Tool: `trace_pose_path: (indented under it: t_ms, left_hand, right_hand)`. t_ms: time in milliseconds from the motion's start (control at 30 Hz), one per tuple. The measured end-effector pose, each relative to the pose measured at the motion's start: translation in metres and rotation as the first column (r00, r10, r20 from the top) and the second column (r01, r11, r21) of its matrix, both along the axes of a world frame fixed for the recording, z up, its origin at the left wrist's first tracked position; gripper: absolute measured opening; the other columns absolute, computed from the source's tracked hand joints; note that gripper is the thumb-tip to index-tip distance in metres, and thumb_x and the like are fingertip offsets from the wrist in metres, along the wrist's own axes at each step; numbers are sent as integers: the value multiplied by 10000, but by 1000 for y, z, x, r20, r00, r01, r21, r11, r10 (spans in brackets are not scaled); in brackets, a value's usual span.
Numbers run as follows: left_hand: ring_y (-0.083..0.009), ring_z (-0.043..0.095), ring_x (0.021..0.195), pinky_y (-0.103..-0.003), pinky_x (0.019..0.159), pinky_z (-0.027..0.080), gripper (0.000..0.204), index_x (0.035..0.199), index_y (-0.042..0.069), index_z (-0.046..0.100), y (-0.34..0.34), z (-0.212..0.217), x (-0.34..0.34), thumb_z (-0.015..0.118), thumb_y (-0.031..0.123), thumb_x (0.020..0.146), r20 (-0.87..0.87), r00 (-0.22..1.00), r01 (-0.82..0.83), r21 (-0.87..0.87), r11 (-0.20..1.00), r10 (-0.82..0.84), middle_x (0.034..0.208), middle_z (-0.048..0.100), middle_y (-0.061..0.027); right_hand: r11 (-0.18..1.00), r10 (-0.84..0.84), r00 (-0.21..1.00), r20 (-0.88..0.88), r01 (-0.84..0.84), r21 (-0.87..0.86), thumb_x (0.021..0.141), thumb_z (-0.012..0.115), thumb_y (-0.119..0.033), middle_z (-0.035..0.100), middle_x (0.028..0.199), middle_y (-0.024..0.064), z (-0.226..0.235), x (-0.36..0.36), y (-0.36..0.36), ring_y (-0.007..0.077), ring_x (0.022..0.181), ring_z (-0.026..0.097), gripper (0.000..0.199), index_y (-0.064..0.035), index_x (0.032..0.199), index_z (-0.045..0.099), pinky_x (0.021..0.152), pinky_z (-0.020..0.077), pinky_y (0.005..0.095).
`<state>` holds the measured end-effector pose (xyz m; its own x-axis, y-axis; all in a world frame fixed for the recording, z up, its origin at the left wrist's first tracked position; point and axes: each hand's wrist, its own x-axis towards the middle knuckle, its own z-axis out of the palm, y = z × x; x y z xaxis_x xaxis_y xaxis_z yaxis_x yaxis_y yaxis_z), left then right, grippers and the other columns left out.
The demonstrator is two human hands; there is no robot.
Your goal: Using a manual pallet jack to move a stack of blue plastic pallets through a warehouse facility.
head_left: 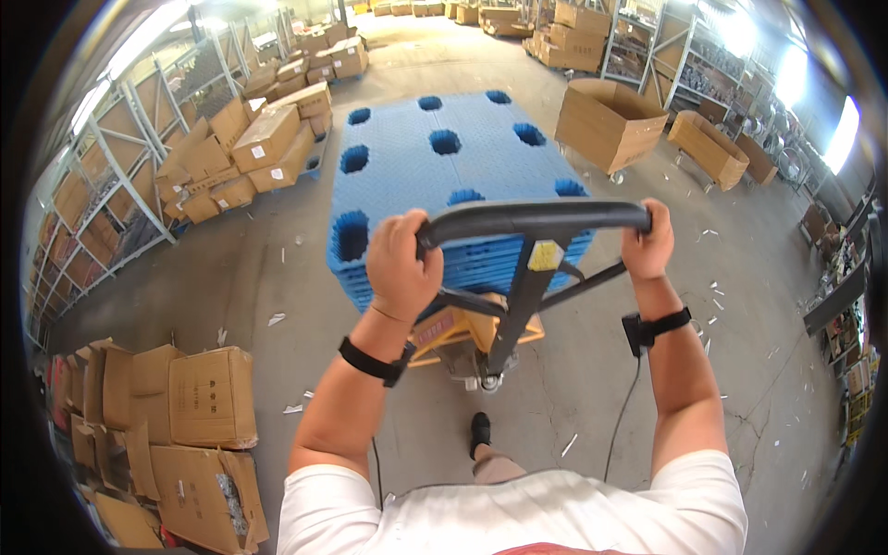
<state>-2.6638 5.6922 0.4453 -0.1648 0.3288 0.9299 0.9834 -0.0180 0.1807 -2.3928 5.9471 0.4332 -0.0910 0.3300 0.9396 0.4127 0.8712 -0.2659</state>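
Both hands are on the black handle [546,217] of a yellow pallet jack [432,335]. My left hand [403,257] is closed at the handle's left end, and my right hand [648,242] is wrapped round its right end. Ahead of the handle lies a stack of blue plastic pallets [398,190] with square holes in the top one. The jack's yellow body sits at the near side of this stack; its forks are hidden. Each of my wrists carries a black strap with a small device and a cable.
Cardboard boxes [268,139] are piled on the left, before metal shelving [120,157]. Flattened cartons [211,398] lie at the near left. An open carton [606,129] stands right of the pallets, with a long low carton [708,148] beyond. Paper scraps litter the concrete floor [592,388].
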Motion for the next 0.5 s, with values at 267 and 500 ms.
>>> trace_pose_path:
  t_ms: [267, 500]
  left_hand:
    - [-317, 527, 1089, -459, 839, 503, 565, 1022, 108, 573, 102, 111, -127, 555, 656, 885, -658, 753, 417, 517, 747, 35, 1122, 586, -74]
    - [-260, 590, 1168, -394, 1026, 445, 380, 1166, 71, 668, 273, 119, -276, 508, 376, 1002, 393, -136, -353, 838, -415, 910, 1264, 640, -181]
  right_hand:
    - [994, 101, 993, 58, -97, -56, 738, 666, -41, 640, 855, 132, 7, -211, 261, 370, 772, 631, 248, -80, 971, 587, 680, 514, 402]
    - [998, 56, 998, -13, -56, -14, 758, 667, -36, 656, 872, 138, 2, -410, 473, 370, 799, 647, 249, -85, 991, 595, 698, 519, 405]
